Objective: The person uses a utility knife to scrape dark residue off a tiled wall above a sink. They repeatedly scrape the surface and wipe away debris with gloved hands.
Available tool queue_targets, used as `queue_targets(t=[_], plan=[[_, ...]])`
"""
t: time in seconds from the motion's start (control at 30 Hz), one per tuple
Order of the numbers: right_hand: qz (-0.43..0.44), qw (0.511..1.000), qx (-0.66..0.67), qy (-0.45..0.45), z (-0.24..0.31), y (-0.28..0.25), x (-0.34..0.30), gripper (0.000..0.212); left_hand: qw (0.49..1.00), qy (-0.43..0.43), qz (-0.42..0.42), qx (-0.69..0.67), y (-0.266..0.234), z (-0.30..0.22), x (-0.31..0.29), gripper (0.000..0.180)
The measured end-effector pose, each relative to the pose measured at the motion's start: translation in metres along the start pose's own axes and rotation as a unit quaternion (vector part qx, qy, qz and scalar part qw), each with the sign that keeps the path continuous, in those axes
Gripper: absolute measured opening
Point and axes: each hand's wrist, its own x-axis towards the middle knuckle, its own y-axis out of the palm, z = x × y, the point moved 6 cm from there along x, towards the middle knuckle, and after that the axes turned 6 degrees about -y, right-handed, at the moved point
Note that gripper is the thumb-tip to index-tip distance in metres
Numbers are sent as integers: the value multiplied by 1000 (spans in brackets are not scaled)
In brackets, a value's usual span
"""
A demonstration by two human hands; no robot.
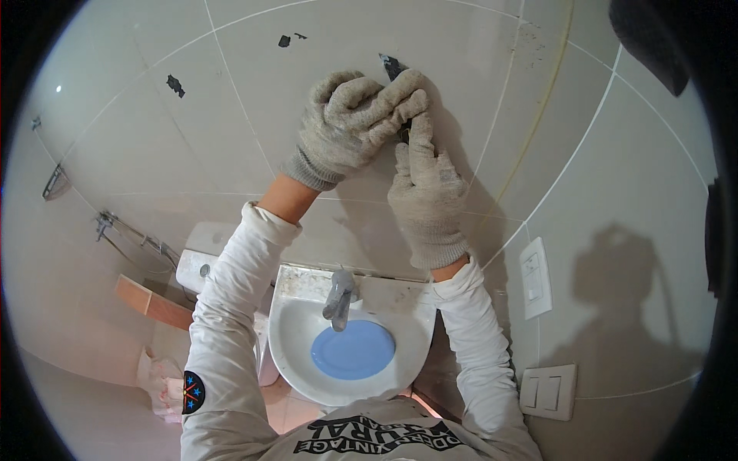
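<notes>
Both my hands wear dirty beige knit gloves and are raised against the grey tiled wall above the washbasin. My right hand (427, 177) is closed around a narrow black thing (393, 67) with a pale pointed tip; most of it is hidden by the gloves, so its kind cannot be made out. My left hand (350, 119) reaches in from the left with curled fingers, and its fingertips press on the same black thing next to the right fingers. Black patches stick to the wall nearby, a ragged one (176, 85) at the left and a smaller one (284, 41) higher up.
Below my arms is a white washbasin (288, 349) with a grey-covered tap (339, 300) and a blue oval thing (354, 349) in its bowl. Switch plates (536, 276) sit on the right wall. Toward the left are a toilet cistern (196, 269) and shower fittings (108, 223).
</notes>
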Motion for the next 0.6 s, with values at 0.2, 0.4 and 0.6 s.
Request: queue_targets(t=[0.2,0.4,0.6], plan=[[52,996,56,-38,5,13,-10,57,999,-22,36,26,-5,4,-27,56],[-81,978,184,59,-8,32,-26,58,996,33,67,40,8,-9,-1,62],[-89,961,235,113,-9,40,-36,56,998,39,55,-3,7,-12,9,65]])
